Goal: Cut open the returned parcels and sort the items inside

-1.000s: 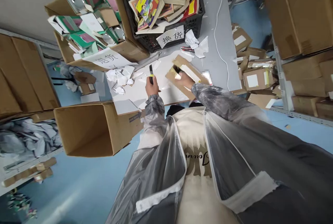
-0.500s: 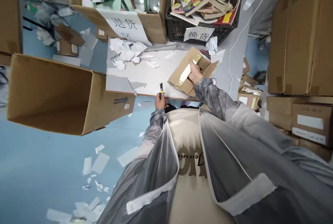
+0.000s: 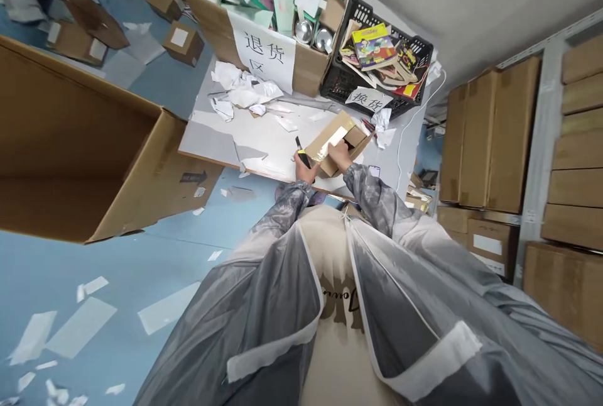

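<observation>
My left hand is closed round a box cutter with a black and yellow handle, its dark tip pointing up and away from me. It is beside the near left corner of a small cardboard box. That box is tilted over the table's front edge, with an opening on its right side and a white label strip on top. My right hand grips the box at its near right side, by the label. Some of its fingers are hidden in or behind the cardboard.
On the white table lie crumpled papers and a phone. Behind stand a carton of returned boxes and a black crate of books. A big open carton is at left, paper scraps on the floor, stacked cartons at right.
My left hand has moved up and right with the box cutter, to the box's near corner. The box and my right hand have shifted slightly left. The whole view has turned.
</observation>
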`<state>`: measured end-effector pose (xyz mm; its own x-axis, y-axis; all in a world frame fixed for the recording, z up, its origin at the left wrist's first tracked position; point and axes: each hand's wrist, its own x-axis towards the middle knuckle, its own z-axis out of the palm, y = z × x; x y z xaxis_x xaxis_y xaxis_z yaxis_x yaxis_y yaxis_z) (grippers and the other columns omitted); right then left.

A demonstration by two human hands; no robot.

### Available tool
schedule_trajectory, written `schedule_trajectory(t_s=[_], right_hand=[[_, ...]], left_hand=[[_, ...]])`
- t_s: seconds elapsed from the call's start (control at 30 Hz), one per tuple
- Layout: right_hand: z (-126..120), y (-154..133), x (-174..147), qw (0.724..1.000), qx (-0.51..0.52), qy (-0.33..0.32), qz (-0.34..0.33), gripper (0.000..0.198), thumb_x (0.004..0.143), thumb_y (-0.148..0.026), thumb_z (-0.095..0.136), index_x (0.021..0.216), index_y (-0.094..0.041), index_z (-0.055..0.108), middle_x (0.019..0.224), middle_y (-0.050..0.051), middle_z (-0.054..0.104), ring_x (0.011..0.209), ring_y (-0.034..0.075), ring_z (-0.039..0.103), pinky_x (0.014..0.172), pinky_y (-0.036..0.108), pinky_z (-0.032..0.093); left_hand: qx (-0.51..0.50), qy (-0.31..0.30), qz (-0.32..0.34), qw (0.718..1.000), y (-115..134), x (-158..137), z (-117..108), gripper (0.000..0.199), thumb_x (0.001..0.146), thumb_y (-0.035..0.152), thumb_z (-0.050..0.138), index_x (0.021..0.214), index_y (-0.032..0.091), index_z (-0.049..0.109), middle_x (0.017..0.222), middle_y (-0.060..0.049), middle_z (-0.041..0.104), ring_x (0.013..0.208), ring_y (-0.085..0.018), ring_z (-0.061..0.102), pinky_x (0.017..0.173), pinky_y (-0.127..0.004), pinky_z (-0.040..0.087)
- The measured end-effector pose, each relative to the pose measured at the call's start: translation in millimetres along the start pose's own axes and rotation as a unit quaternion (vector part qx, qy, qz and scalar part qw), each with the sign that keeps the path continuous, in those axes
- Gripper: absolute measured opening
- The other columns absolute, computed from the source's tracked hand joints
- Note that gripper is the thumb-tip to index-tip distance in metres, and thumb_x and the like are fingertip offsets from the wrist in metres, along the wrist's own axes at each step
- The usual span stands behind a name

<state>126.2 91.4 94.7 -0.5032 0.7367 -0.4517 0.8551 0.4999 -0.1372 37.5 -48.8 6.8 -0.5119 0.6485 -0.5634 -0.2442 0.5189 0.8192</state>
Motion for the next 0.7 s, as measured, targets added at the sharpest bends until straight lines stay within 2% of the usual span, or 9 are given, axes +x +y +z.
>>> schedule_trajectory(t_s=[0.1, 0.2, 0.23, 0.3, 0.37, 0.43, 0.53, 0.6, 0.7], right_hand=[[-7, -4, -16, 0.989, -0.092, -0.083, 0.078, 0.056, 0.125, -0.035, 0.056, 0.173, -0.009, 0.068, 0.166, 0.032, 0.071, 0.144, 0.038, 0.078, 0.123, 0.044, 0.066], [-20, -6, -18, 0.985, -0.153, -0.066, 0.046, 0.047, 0.119, -0.026, 0.062, 0.161, -0.013, 0.078, 0.175, 0.033, 0.063, 0.153, 0.045, 0.070, 0.121, 0.052, 0.064], [-25, -5, -15, 0.983, -0.175, -0.051, 0.017, 0.049, 0.116, -0.025, 0.067, 0.162, -0.013, 0.078, 0.177, 0.033, 0.061, 0.159, 0.048, 0.064, 0.124, 0.057, 0.062], [-36, -1, -1, 0.973, -0.209, -0.040, -0.085, 0.066, 0.108, -0.025, 0.080, 0.172, -0.012, 0.071, 0.185, 0.032, 0.056, 0.174, 0.052, 0.049, 0.138, 0.069, 0.050], [-44, 7, 17, 0.952, -0.214, -0.070, -0.208, 0.091, 0.100, -0.026, 0.090, 0.185, -0.014, 0.060, 0.194, 0.028, 0.050, 0.186, 0.052, 0.032, 0.151, 0.077, 0.029], [-49, 18, 35, 0.927, -0.200, -0.121, -0.294, 0.106, 0.095, -0.032, 0.095, 0.192, -0.017, 0.053, 0.197, 0.024, 0.049, 0.190, 0.051, 0.026, 0.155, 0.078, 0.015], [-48, 29, 58, 0.915, -0.183, -0.168, -0.317, 0.111, 0.097, -0.045, 0.093, 0.196, -0.016, 0.050, 0.187, 0.025, 0.059, 0.179, 0.050, 0.042, 0.154, 0.073, 0.018], [-43, 31, 67, 0.923, -0.185, -0.168, -0.293, 0.111, 0.101, -0.053, 0.090, 0.197, -0.014, 0.049, 0.180, 0.027, 0.063, 0.167, 0.049, 0.050, 0.151, 0.068, 0.028], [-35, 28, 71, 0.934, -0.200, -0.158, -0.251, 0.111, 0.106, -0.063, 0.085, 0.198, -0.012, 0.048, 0.176, 0.027, 0.064, 0.158, 0.049, 0.054, 0.143, 0.059, 0.039]], left_hand=[[0.000, -0.014, 0.012, 1.000, 8, 16, -10, 0.118, 0.091, 0.045, 0.105, 0.187, 0.021, 0.041, 0.142, -0.017, 0.080, 0.108, -0.027, 0.081, 0.083, -0.033, 0.070], [0.015, -0.029, 0.017, 0.999, 12, 28, -24, 0.115, 0.084, 0.042, 0.109, 0.181, 0.020, 0.050, 0.139, -0.015, 0.082, 0.111, -0.028, 0.082, 0.087, -0.033, 0.071], [0.019, -0.034, 0.012, 0.999, 13, 30, -27, 0.111, 0.085, 0.043, 0.109, 0.179, 0.021, 0.053, 0.136, -0.014, 0.083, 0.106, -0.027, 0.082, 0.084, -0.032, 0.070], [0.015, -0.046, -0.008, 0.999, 13, 26, -31, 0.095, 0.094, 0.049, 0.102, 0.174, 0.023, 0.058, 0.123, -0.010, 0.083, 0.087, -0.023, 0.080, 0.074, -0.031, 0.067], [-0.007, -0.051, -0.032, 0.998, 10, 14, -33, 0.070, 0.111, 0.055, 0.084, 0.170, 0.025, 0.062, 0.105, -0.004, 0.081, 0.067, -0.019, 0.074, 0.064, -0.029, 0.063], [-0.036, -0.058, -0.039, 0.997, 4, -4, -35, 0.059, 0.122, 0.056, 0.063, 0.174, 0.029, 0.061, 0.094, -0.001, 0.077, 0.057, -0.018, 0.069, 0.058, -0.029, 0.061], [-0.054, -0.074, -0.030, 0.995, -7, -32, -40, 0.066, 0.124, 0.056, 0.056, 0.186, 0.034, 0.057, 0.089, 0.001, 0.076, 0.055, -0.018, 0.070, 0.055, -0.027, 0.060], [-0.048, -0.087, -0.035, 0.994, -13, -44, -42, 0.071, 0.122, 0.058, 0.059, 0.188, 0.033, 0.058, 0.085, 0.001, 0.075, 0.054, -0.018, 0.070, 0.054, -0.027, 0.060], [-0.048, -0.093, -0.049, 0.993, -17, -47, -44, 0.073, 0.121, 0.064, 0.062, 0.184, 0.028, 0.067, 0.079, 0.000, 0.073, 0.052, -0.020, 0.068, 0.052, -0.029, 0.060]])
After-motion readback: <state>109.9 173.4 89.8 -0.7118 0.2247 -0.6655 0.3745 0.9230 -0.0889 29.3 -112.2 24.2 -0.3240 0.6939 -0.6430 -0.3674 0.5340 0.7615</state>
